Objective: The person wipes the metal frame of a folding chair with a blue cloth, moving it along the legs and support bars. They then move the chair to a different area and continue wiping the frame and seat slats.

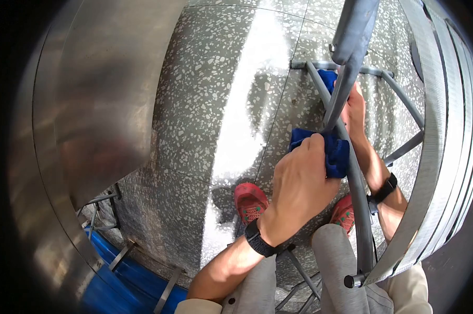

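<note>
Some blue cloth point(337, 156) under left hand point(305, 175)

The person wears grey trousers point(335, 256), cream sleeves point(199, 306), black wristbands point(258, 239) and red shoes point(249, 196) with small green details around the laces point(253, 212).

Speckled grey tiled floor point(194, 104), sunlit streak across it, red shoes point(251, 201) and grey metal frame point(358, 193) on it

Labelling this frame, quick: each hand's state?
Left hand: closed on blue cloth, at the metal frame.
Right hand: partly behind frame, grip can't be told.
</note>
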A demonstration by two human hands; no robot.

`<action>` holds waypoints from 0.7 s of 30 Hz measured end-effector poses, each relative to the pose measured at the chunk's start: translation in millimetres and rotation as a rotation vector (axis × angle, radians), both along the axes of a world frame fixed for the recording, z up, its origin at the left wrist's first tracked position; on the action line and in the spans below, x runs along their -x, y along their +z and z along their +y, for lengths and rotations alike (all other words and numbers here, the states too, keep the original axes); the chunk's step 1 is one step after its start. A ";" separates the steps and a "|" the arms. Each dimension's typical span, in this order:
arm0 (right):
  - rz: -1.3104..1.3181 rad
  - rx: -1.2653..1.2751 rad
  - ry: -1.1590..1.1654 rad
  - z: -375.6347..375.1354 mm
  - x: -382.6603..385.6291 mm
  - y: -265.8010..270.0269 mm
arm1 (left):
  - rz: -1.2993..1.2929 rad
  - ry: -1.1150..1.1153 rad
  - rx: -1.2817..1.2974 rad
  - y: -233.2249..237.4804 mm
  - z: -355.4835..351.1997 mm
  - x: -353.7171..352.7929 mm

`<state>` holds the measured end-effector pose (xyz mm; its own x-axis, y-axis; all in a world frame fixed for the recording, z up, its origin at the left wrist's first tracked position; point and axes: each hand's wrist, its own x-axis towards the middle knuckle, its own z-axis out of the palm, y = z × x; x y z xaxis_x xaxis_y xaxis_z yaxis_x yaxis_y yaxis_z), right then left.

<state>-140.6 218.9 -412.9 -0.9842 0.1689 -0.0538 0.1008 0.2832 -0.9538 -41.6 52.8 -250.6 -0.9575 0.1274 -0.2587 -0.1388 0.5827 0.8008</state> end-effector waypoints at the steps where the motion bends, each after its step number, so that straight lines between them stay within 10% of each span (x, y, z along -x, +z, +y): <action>1: 0.064 0.029 -0.056 -8.9 7.8 5.5 | -0.002 -0.007 -0.002 1.9 -0.1 1.0; 5: 0.268 -0.230 -0.196 -20.9 38.0 13.6 | -0.095 -0.054 -0.046 1.8 -2.3 -12.1; 7: 0.138 0.098 -0.362 -3.1 50.7 -8.6 | -0.136 -0.070 -0.098 -4.2 -1.5 -26.8; 11: 0.088 -0.581 -0.135 4.3 55.4 -18.7 | -0.120 -0.165 -0.151 -23.0 8.8 -50.6; 13: 0.175 -0.568 0.015 0.3 55.7 -30.5 | -0.333 -0.216 -0.115 -18.5 11.7 -50.1; 15: -0.351 0.031 0.038 -7.7 54.1 -29.8 | -0.338 -0.212 -0.061 -21.8 13.7 -48.6; 17: 0.389 -0.349 0.214 -15.1 39.6 -89.2 | -0.338 -0.213 -0.007 -22.9 14.7 -43.6; 21: 0.258 -0.678 0.428 0.5 34.5 -31.7 | -0.277 0.042 0.175 -28.7 8.3 -20.7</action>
